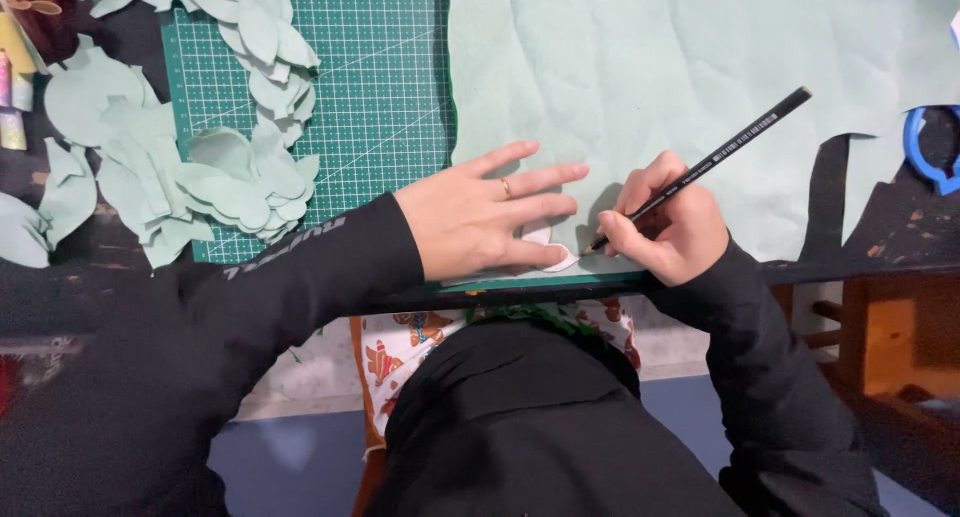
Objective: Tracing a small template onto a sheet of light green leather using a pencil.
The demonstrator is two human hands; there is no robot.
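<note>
My left hand [480,217] lies flat with fingers spread, pressing a small white petal-shaped template [553,255] onto a large sheet of pale green felt [680,67]. A ring sits on one finger. My right hand [665,227] grips a black pencil [715,162], its tip touching the felt at the template's right edge. The template is mostly hidden under my fingers.
A green cutting mat [380,87] lies under the felt. Piles of cut pale green petals [210,177] cover its left side and the dark table. Blue-handled scissors [930,147] rest at the right edge. The table's front edge runs just below my hands.
</note>
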